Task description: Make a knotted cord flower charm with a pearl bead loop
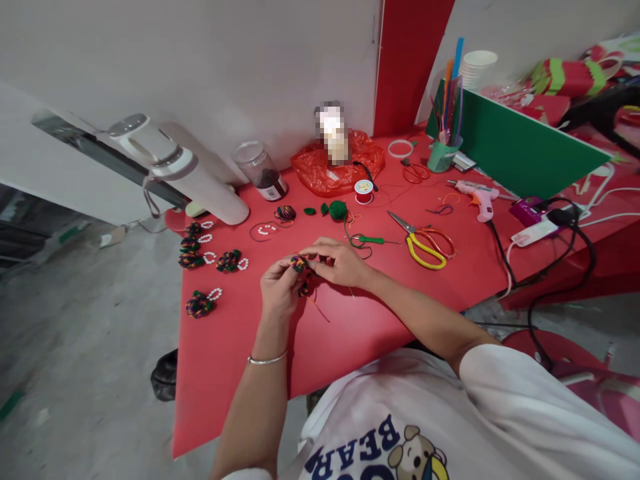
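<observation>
Between my two hands, above the red table [220, 373], is a small multicoloured crocheted yarn piece [299, 264] with loose yarn ends hanging below. My left hand [281, 285] pinches it from the left, a silver bangle on that wrist. Fingers of my right hand [337, 261] are closed on its right side. A thin needle-like sliver [352, 293] shows under the right hand; whether it is held I cannot tell. Beyond my hands lie a green-handled crochet hook [369, 240], a green yarn ball [338, 211] and a multicoloured yarn ball [285, 213].
Several finished yarn pieces with bead loops [201, 305] lie at left. Yellow-handled scissors [425, 252], a pink glue gun [481, 199] and a power strip [543, 231] with cables are at right. A tall white bottle [200, 180], a jar [261, 172] and a thread spool [363, 191] stand behind.
</observation>
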{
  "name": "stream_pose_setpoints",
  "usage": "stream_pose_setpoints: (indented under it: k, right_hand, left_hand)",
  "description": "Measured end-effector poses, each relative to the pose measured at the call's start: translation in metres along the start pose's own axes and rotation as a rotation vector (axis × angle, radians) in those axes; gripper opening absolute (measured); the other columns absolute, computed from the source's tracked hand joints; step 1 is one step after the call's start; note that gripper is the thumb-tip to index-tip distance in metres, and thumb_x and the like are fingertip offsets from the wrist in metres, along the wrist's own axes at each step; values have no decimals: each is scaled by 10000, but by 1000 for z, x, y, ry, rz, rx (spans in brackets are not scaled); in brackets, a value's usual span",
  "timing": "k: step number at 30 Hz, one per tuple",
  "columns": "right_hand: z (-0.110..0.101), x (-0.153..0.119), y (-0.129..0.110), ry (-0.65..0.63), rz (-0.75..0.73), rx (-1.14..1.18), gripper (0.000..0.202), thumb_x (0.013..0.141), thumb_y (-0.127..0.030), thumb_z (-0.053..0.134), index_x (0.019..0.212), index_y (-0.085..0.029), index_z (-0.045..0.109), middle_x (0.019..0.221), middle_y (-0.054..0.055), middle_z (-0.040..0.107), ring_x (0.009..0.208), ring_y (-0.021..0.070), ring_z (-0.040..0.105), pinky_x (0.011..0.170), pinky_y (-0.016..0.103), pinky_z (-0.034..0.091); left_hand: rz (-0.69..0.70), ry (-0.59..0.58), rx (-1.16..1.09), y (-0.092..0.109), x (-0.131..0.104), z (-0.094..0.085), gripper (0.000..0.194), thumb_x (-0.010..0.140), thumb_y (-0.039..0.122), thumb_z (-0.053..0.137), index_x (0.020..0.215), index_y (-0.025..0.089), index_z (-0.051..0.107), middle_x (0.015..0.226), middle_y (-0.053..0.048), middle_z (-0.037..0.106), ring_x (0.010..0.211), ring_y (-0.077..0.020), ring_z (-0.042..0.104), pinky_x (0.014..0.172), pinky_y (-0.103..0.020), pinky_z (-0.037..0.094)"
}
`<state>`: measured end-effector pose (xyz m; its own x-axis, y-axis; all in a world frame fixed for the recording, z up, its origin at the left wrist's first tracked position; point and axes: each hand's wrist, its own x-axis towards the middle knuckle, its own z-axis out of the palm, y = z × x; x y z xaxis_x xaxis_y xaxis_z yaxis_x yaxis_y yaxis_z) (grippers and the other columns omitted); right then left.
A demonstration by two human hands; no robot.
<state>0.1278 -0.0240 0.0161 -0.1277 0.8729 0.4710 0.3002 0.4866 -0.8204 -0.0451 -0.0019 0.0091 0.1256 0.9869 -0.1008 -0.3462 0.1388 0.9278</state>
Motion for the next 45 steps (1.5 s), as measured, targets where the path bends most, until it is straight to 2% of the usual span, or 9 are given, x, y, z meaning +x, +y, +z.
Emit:
stream_pose_setpoints:
  k: [7, 12, 17, 21, 26, 29, 33, 39, 45]
  right_hand:
    - [-4, 4, -2, 94, -46, -106, 222, 853, -138, 634, 1027, -230, 734, 1077, 64, 690, 1078, 223, 620, 1014, 420, 479]
    - [0, 4, -1, 39, -64, -51, 85, 881, -254, 695, 937, -203, 734, 913, 52, 719, 897, 192, 634, 877, 356, 508]
    - [-2, 3, -4, 17, 97, 87, 121, 894, -242, 670, 944, -171, 755, 865, 34, 730, 761, 130, 627, 688, 243, 472]
    - [-6, 3, -7, -45, 149, 165, 187, 916, -227, 615, 1016, -155, 755, 904, 38, 728, 772, 121, 631, 676, 229, 463]
    - [-4, 3, -5, -18, 128, 131, 288, 831, -322, 745, 1075, -169, 741, 966, 45, 699, 748, 114, 598, 661, 226, 481]
    - [-1, 2, -3, -9, 125, 138, 330, 847, -310, 734, 1155, -194, 720, 1012, 46, 700, 713, 102, 576, 639, 222, 480]
    - [-1, 4, -1, -15, 97, 149, 174, 898, -294, 676, 993, -180, 766, 945, 45, 729, 751, 119, 616, 699, 239, 493]
    - [-1, 5, 0, 14, 251, 256, 223, 941, -347, 607, 944, -179, 753, 877, 30, 755, 803, 147, 674, 727, 257, 491]
    - [3, 4, 1, -65, 321, 324, 379, 790, -340, 777, 1133, -197, 704, 856, 5, 721, 774, 133, 656, 705, 252, 498]
  left_hand:
    - [-88, 7, -63, 4, 1, 1, 406, 532, 363, 948, 674, 163, 625, 502, 62, 511, 422, -41, 438, 372, -121, 247]
    - [-90, 2, -33, 2, 0, 3, 429, 525, 394, 964, 651, 168, 622, 467, 73, 494, 410, -36, 420, 410, -138, 320]
    - [-47, 5, -11, 3, -3, 6, 434, 506, 342, 981, 740, 199, 645, 526, 73, 570, 414, -53, 484, 401, -149, 345]
    - [-68, 28, 29, 2, -4, 8, 417, 527, 358, 967, 815, 194, 714, 620, 37, 656, 477, -72, 565, 451, -166, 419]
    - [-27, 49, 45, -2, -3, 6, 300, 585, 356, 930, 706, 171, 727, 538, 45, 592, 419, -32, 434, 411, -150, 329]
    - [-15, 21, 77, -4, -2, 4, 268, 622, 346, 901, 694, 164, 718, 616, 17, 643, 447, -41, 470, 413, -157, 357]
    - [-86, -4, 69, -2, -4, 5, 305, 639, 397, 864, 678, 163, 670, 522, 31, 583, 390, -77, 490, 365, -187, 398]
    - [-161, -57, 58, 5, -7, 12, 341, 655, 425, 826, 758, 160, 639, 652, -25, 689, 444, -120, 596, 311, -174, 365]
    - [-141, -8, 123, 7, -6, 13, 364, 667, 468, 811, 749, 162, 631, 533, 21, 607, 382, -80, 514, 313, -152, 323]
